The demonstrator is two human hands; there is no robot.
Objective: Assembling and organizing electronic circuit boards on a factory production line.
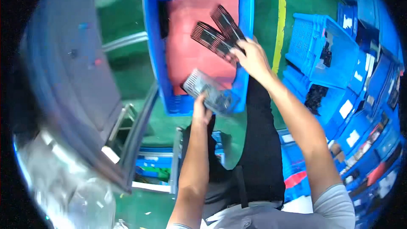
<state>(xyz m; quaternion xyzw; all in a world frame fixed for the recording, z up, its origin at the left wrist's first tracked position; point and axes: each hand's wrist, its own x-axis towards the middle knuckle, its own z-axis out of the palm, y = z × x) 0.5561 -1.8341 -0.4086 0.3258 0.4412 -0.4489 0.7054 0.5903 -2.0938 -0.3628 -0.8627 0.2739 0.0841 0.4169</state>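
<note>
At the centre of the frame, just below the middle of the bin, the left hand (201, 111) grips a grey slotted part (210, 93), slightly blurred. Above and to its right, the right hand (249, 55) pinches two black slotted parts (208, 37), fanned apart over a red sheet (182, 46) inside the blue bin (150, 46) at upper centre. Beyond, toward the upper right, a yellow line (280, 25) crosses the green floor (265, 12) beside blue crates (304, 38).

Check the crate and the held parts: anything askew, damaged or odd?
Nothing clearly stands out. The pink sheet lies in the blue crate; the right hand holds two black slotted parts fanned apart, the left hand a grey slotted part. Blur would hide fine damage.
</note>
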